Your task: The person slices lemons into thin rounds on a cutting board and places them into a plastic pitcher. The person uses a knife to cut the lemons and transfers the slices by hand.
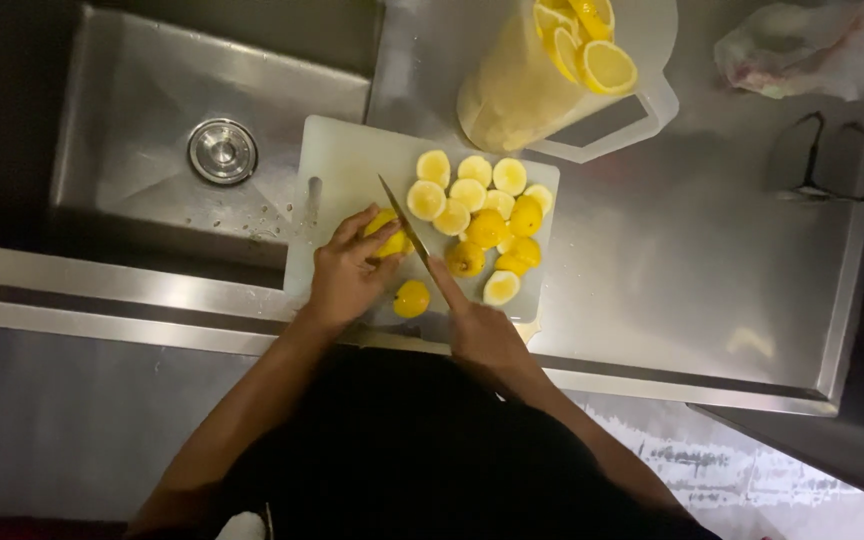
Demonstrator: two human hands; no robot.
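A white cutting board [337, 165] lies on the steel counter, partly over the sink's corner. My left hand [347, 272] presses a yellow lemon [390, 238] down on the board. My right hand [480, 330] grips a knife [402, 218], index finger along its back, with the blade set on that lemon. A whole lemon piece [411, 298] sits near the board's front edge between my hands. Several cut lemon halves [482, 205] are piled on the board's right side.
A clear plastic pitcher [537, 95] with lemon halves inside stands behind the board. A steel sink [152, 120] with a round drain [222, 151] is at left. A crumpled plastic bag [807, 48] lies at the back right. The counter edge runs in front of me.
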